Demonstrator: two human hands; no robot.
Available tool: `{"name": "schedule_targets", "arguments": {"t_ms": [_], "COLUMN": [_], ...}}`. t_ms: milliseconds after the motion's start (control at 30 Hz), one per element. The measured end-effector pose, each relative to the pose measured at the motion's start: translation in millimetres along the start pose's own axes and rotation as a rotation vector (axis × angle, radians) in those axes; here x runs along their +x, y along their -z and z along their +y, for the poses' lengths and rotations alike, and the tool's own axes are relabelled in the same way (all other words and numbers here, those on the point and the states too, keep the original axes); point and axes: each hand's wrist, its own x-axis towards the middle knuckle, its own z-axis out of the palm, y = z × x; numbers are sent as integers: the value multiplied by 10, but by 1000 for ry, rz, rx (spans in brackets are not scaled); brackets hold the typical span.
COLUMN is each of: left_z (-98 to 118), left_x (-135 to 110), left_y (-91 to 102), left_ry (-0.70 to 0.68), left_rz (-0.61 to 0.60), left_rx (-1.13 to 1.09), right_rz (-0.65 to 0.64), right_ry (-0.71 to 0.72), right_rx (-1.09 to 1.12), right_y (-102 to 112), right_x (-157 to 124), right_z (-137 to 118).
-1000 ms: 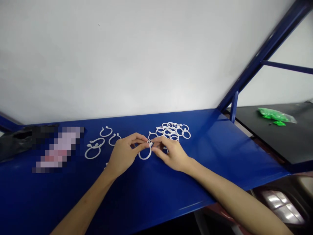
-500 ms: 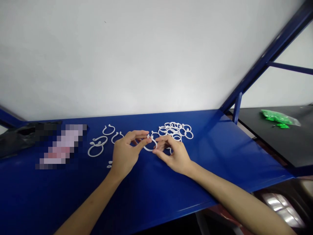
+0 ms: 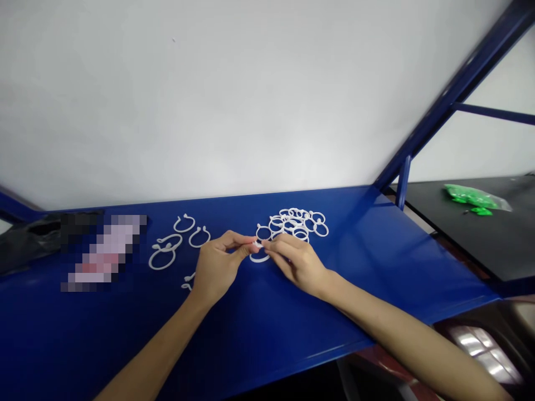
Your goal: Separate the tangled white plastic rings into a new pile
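Observation:
A white plastic shower curtain ring (image 3: 259, 258) is held between both hands above the blue table (image 3: 376, 245). My left hand (image 3: 221, 264) pinches it at its knobbed ends between thumb and fingertips. From the other side, my right hand (image 3: 298, 262) pinches the same end area; its fingers partly cover the ring. Just behind my right hand lies a pile of similar rings (image 3: 292, 221). To the left of my left hand, several open rings lie apart, among them one ring (image 3: 199, 238) close to my knuckles and another ring (image 3: 162, 259) farther left.
A black plastic bag (image 3: 25, 239) and a blurred-out pink packet (image 3: 111, 245) lie on the left of the table. Blue frame bars (image 3: 403, 178) rise at the right. Beyond them, a green bagged item (image 3: 474, 197) rests on a black table (image 3: 468, 239).
My right hand has closed from a loose curve at the ring's right side into a pinch by its ends. The ring has tipped and sits slightly lower.

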Motion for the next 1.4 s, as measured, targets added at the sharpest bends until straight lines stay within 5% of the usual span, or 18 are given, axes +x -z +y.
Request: {"name": "schedule_targets", "arguments": {"t_ms": [267, 433, 567, 700, 1067, 1400], "left_z": [80, 74, -123, -306, -352, -227], "left_x": [-50, 89, 302, 399, 380, 403], "left_y": [-55, 74, 386, 609, 554, 448], "left_ry": [-254, -330, -285, -114, -163, -223], "left_rz": [21, -143, 11, -44, -100, 118], "left_rx": [214, 523, 1043, 1344, 1341, 1031], "right_rz": [-55, 37, 33, -53, -73, 5], "right_ry": [55, -54, -290, -392, -466, -482], "right_rx": [-171, -261, -328, -321, -362, -346], "right_y": [32, 214, 586, 815, 705, 728], "right_x": [14, 97, 50, -150, -366, -389], "right_z": [54, 184, 474, 724, 874, 839]}}
